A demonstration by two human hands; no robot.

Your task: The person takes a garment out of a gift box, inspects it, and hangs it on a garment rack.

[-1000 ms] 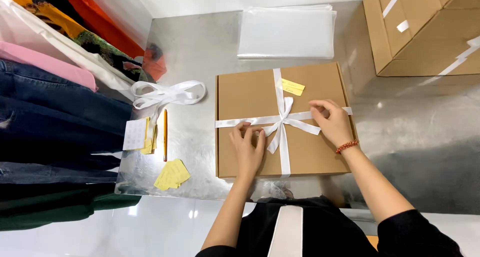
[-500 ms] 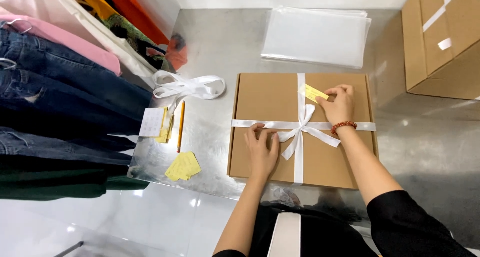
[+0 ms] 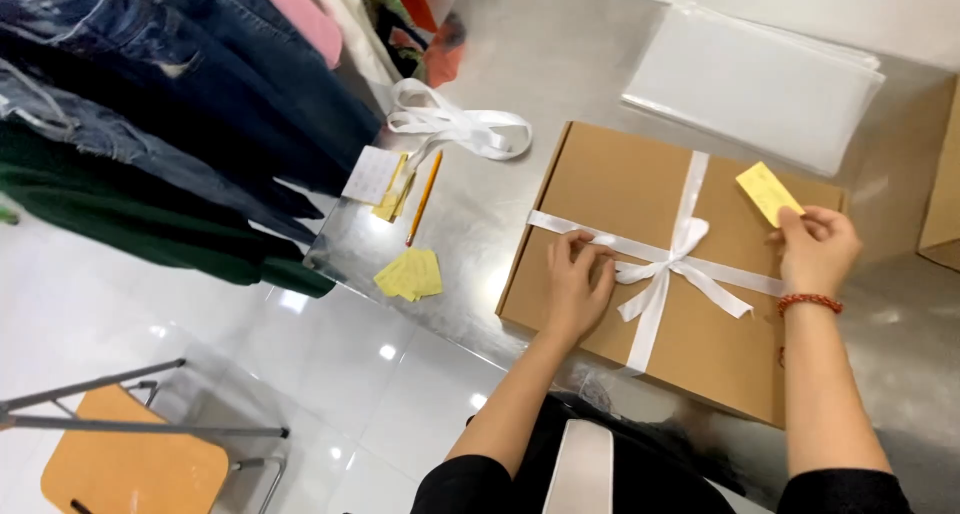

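A flat brown cardboard box (image 3: 610,189) lies on the steel table, tied crosswise with a white ribbon (image 3: 668,264) knotted in a bow. My left hand (image 3: 577,284) rests flat on the lid, its fingers on the ribbon's left strand beside the bow. At the box's far right corner my right hand (image 3: 818,249), with a red bead bracelet on the wrist, pinches a small yellow card (image 3: 768,193) between its fingertips. The card is tilted over the lid.
A stack of clear plastic bags (image 3: 755,79) lies behind the box. Left of it are a loose coil of white ribbon (image 3: 460,126), a pencil (image 3: 423,199), yellow cards (image 3: 410,273) and a white tag (image 3: 371,175). Jeans and clothes (image 3: 180,104) hang at left; a chair (image 3: 130,454) stands below.
My right hand has moved from the bow to the box's far right corner and picked up the yellow card. My left hand stays on the ribbon. The view has swung left.
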